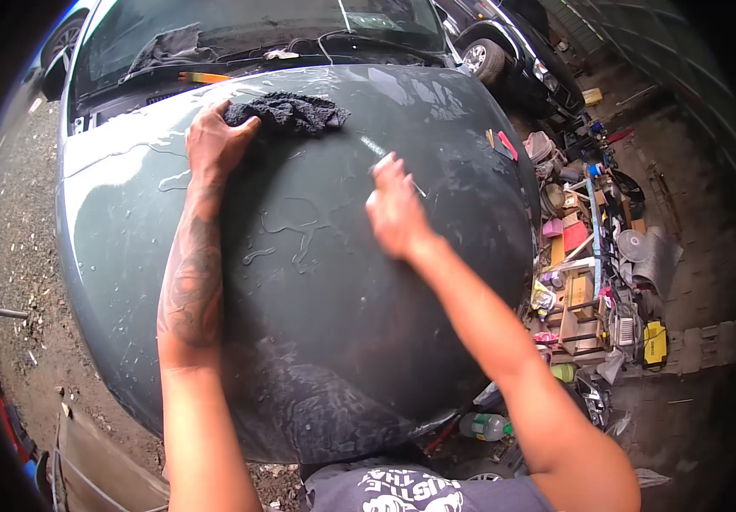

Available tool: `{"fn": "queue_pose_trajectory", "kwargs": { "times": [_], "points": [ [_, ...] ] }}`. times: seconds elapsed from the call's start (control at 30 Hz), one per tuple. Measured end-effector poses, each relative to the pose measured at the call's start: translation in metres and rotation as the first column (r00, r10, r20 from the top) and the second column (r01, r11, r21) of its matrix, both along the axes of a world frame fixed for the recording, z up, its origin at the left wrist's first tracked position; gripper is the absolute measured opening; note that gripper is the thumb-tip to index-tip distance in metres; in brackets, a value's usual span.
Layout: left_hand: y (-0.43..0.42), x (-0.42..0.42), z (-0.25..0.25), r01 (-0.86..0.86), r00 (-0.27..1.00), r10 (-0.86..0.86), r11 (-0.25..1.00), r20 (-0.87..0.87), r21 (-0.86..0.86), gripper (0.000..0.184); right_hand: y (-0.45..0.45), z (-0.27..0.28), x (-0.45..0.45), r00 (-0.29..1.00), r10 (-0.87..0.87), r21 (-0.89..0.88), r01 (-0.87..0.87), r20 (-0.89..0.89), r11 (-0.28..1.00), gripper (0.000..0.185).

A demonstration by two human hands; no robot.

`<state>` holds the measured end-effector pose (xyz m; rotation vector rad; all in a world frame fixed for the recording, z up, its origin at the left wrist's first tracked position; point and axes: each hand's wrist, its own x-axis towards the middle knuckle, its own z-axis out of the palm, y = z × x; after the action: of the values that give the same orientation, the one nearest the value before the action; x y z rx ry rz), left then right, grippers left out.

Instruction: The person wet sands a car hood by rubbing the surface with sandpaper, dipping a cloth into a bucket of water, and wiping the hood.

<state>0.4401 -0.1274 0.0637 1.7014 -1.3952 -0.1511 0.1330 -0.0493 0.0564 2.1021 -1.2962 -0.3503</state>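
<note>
A dark, wet car hood [317, 324] fills the middle of the view, with water beads and trickles on it. Near the windshield end, my left hand [214, 141] grips one end of a crumpled dark cloth [291, 113], which lies on the hood to its right. My right hand [398, 205] is closed against the hood right of the middle. What its fingers hold is mostly hidden; a thin pale edge shows beside them. Just beyond its fingertips runs a whitish streak [372, 147] on the paint.
An orange-handled tool [203, 78] lies at the windshield base, with a dark rag [172, 47] behind the glass or on it. A red strip [507, 145] rests on the hood's right side. Cluttered shelving [581, 290] stands at right, near a plastic bottle [485, 427]. Another vehicle [513, 51] is parked beyond.
</note>
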Motion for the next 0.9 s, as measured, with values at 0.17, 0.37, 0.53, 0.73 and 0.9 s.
{"fn": "queue_pose_trajectory", "kwargs": {
  "times": [0.17, 0.37, 0.53, 0.73, 0.9],
  "points": [
    [-0.005, 0.005, -0.006, 0.048, 0.998, -0.047, 0.999, -0.042, 0.024, 0.068, 0.02, 0.003, -0.017, 0.665, 0.064, 0.219, -0.333, 0.744, 0.917, 0.061],
    [0.0, 0.005, 0.004, 0.066, 0.993, -0.061, 0.997, -0.103, 0.042, 0.068, -0.05, -0.016, -0.037, 0.756, -0.142, 0.145, 0.063, 0.639, 0.987, 0.061],
    [-0.003, 0.002, -0.004, 0.047, 0.997, -0.048, 0.999, -0.062, -0.016, 0.062, 0.06, 0.005, 0.0, 0.75, 0.036, 0.327, -0.33, 0.66, 0.885, 0.068],
    [-0.003, 0.005, -0.006, 0.041, 0.998, -0.043, 0.997, -0.037, -0.062, 0.06, -0.067, -0.018, -0.059, 0.865, -0.082, 0.122, 0.024, 0.496, 0.992, 0.062],
    [-0.006, 0.007, -0.005, 0.061, 0.996, -0.057, 0.997, -0.075, 0.052, 0.067, 0.045, 0.016, -0.014, 0.669, 0.002, 0.395, -0.442, 0.743, 0.805, 0.062]
  ]
}}
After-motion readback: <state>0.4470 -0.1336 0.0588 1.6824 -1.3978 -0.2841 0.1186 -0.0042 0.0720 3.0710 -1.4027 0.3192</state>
